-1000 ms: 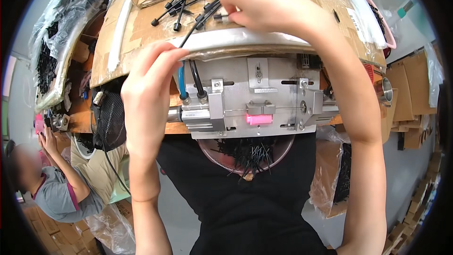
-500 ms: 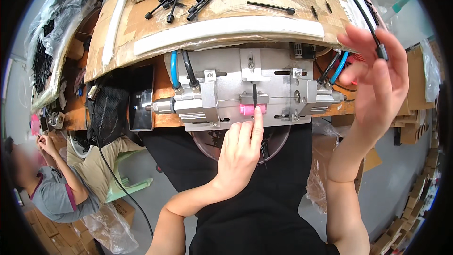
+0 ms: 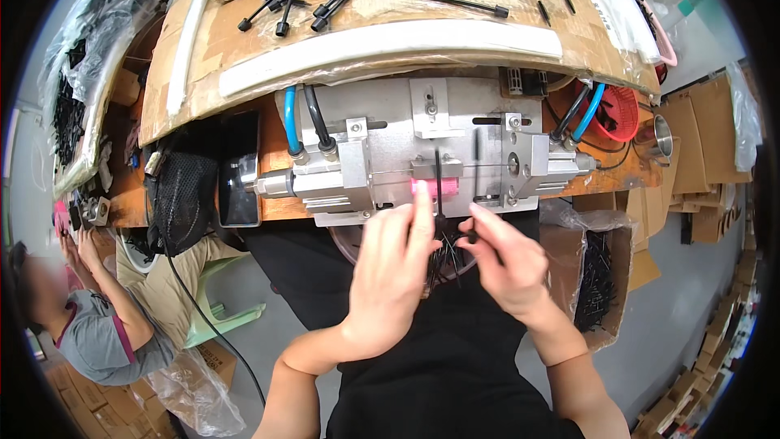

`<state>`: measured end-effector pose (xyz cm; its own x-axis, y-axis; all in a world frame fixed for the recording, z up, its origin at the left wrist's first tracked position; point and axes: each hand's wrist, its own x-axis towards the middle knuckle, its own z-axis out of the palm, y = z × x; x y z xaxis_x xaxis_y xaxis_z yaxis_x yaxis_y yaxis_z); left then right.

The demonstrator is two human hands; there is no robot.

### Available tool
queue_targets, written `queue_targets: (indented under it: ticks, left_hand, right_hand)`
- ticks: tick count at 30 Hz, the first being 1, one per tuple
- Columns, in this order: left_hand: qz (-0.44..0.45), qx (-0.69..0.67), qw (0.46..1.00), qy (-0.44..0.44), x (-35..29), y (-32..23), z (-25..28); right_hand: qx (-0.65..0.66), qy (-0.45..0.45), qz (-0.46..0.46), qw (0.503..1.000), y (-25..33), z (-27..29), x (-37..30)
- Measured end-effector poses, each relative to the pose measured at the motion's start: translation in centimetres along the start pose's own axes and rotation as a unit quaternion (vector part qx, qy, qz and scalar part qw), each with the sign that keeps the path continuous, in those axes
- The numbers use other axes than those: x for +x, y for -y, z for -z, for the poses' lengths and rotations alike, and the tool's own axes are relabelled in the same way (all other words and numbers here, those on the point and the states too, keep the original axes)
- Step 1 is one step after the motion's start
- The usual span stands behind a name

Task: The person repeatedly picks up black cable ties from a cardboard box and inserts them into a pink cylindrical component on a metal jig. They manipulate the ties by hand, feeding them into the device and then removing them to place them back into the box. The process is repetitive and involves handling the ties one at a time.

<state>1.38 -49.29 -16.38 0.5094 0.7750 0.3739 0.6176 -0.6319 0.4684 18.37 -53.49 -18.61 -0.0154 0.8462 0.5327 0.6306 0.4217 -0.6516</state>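
My left hand (image 3: pixel 382 280) reaches over the front of a metal fixture (image 3: pixel 398 114), index finger stretched out at a small pink block (image 3: pixel 443 187). Its other fingers are loosely bent and hold nothing. A thin black rod (image 3: pixel 439 164) stands in the middle of the fixture, by the block and a small metal rest (image 3: pixel 424 168). To its right, my right hand (image 3: pixel 513 268) pinches another slim black rod (image 3: pixel 478 154), pointing away from me and blurred by motion. Below both hands sits a bowl of dark thin pieces (image 3: pixel 445 260), partly hidden.
Black rods with knobbed ends (image 3: pixel 284 0) lie on cardboard (image 3: pixel 325 61) behind the fixture. Cylinders with blue hoses (image 3: pixel 291 118) flank it. A phone (image 3: pixel 240 183) lies left, a red basket (image 3: pixel 615 114) right. An open carton (image 3: pixel 597 276) stands lower right. Another person (image 3: pixel 106 317) sits at left.
My right hand has come down from the upper right to the fixture's front and now pinches a black rod. My left index finger has shifted slightly left on the pink block.
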Motion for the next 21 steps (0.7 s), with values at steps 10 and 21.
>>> queue_targets:
  ticks: [10,21]
  left_hand:
    - [0.057,-0.003,0.997,-0.046,-1.3,0.8,2.0]
    - [0.038,-0.023,0.988,-0.148,6.3,4.8,7.2]
  right_hand:
    - [-0.036,0.040,0.017,0.998,-1.1,-3.0,0.2]
    - [-0.288,-0.055,0.100,0.951,0.4,3.3,14.7]
